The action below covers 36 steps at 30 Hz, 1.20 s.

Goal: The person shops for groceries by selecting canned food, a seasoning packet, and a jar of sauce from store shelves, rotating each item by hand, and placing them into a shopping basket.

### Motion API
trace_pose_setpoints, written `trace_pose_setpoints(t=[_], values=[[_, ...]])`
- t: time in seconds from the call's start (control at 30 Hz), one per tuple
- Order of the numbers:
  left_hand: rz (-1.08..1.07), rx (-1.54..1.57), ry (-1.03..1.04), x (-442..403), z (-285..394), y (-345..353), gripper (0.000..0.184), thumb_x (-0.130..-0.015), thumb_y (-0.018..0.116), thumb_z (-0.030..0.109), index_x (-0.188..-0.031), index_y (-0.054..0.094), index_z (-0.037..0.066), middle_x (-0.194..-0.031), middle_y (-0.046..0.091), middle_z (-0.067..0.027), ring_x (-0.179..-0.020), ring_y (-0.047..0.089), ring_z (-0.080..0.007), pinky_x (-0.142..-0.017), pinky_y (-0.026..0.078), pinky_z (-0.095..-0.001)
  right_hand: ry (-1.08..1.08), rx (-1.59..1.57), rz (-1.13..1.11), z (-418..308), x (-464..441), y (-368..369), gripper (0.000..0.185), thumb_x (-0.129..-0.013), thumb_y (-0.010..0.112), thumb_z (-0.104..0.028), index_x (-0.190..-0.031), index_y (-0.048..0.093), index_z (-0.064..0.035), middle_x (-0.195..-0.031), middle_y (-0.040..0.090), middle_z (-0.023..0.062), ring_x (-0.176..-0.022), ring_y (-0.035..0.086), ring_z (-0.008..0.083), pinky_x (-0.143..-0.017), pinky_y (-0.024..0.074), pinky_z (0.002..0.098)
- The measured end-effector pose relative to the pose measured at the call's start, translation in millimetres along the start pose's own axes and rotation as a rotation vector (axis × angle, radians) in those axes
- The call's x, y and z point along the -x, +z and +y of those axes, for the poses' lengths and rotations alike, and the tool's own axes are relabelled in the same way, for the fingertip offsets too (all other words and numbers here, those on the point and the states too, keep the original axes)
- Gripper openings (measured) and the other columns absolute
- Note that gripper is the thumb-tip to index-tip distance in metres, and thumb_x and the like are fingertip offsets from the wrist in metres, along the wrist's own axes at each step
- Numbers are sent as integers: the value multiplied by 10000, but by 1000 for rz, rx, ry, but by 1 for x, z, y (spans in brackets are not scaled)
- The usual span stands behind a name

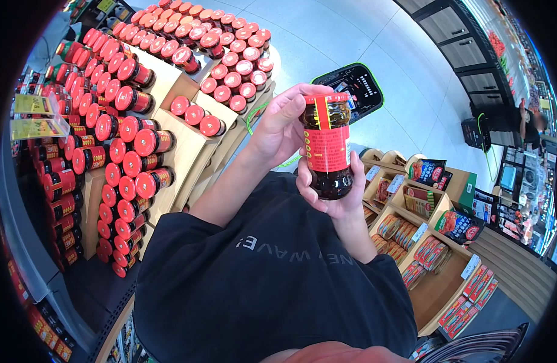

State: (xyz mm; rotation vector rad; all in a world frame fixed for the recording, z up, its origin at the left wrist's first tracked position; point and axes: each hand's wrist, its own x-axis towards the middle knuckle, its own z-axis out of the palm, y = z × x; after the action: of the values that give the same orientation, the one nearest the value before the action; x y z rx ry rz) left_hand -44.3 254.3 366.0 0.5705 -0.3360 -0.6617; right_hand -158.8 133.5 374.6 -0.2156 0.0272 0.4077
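A glass jar of dark sauce (330, 145) with a red lid and a red label is held up in front of my chest, tilted slightly. My left hand (280, 124) grips it at the lid and upper left side, thumb near the lid's edge. My right hand (333, 193) is wrapped round the lower part, with fingers on both sides of the dark glass. Small print and a column of yellow round marks show on the label. A yellow-and-red strip runs from the lid down the neck. The fingers behind the jar are hidden.
Many similar red-lidded jars (146, 142) stand on stepped wooden shelves to the left, by yellow price tags (39, 128). A black basket with a green rim (375, 91) rests on the floor ahead. Wooden bins (439, 296) of packets are at right. Another person (527, 124) stands far right.
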Motion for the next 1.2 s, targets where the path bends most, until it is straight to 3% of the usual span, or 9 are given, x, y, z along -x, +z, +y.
trace_pose_setpoints(t=[0.63, 0.9, 1.03, 1.1, 1.13, 1.2], values=[[29, -9, -3, -1, 0, 1, 603, -927, 571, 482, -1271, 468, -3, -1256, 579, -207, -1179, 572, -271, -1024, 446, -402, 7, -32, 19, -1, -1, -1, 811, -906, 392, -662, -1300, 395, 47, -936, 584, 222, -699, 619, 259, -413, 479, 269], [11, -47, 22, -2, 1, 1, 628, -898, 646, 446, -1288, 448, -5, -1234, 592, -187, -1115, 611, -239, -964, 499, -374, 74, -228, -83, -8, -3, -2, 820, -909, 412, -632, -1252, 380, 112, -824, 557, 216, -490, 546, 219, -308, 403, 235], [4, 34, 59, -5, -10, 0, 707, -852, 718, 400, -1339, 408, -9, -1257, 580, -197, -1138, 602, -247, -974, 497, -376, 69, -251, -98, -9, -5, -9, 812, -906, 461, -608, -1234, 376, 130, -818, 550, 219, -463, 533, 208, -304, 402, 229], [-10, 81, -66, -2, -14, 6, 761, -812, 758, 378, -1354, 396, -13, -1269, 571, -205, -1151, 594, -269, -984, 492, -396, 103, -376, -263, -4, -6, -22, 814, -899, 502, -593, -1222, 376, 144, -832, 553, 226, -479, 543, 211, -306, 403, 226], [-23, 126, -187, 0, -17, 10, 818, -772, 798, 357, -1369, 383, -18, -1281, 561, -213, -1165, 585, -291, -993, 486, -415, 169, -388, -386, -6, -9, -38, 740, -903, 542, -548, -1248, 394, 90, -822, 542, 240, -496, 563, 294, -327, 437, 271], [-212, -69, -167, 5, -24, 17, 833, -677, 831, 260, -1336, 418, -36, -1268, 573, -218, -1167, 572, -359, -1000, 453, -504, 263, -482, -774, -5, -31, -68, 633, -900, 569, -502, -1266, 435, -4, -875, 541, 279, -562, 585, 419, -391, 502, 367]])
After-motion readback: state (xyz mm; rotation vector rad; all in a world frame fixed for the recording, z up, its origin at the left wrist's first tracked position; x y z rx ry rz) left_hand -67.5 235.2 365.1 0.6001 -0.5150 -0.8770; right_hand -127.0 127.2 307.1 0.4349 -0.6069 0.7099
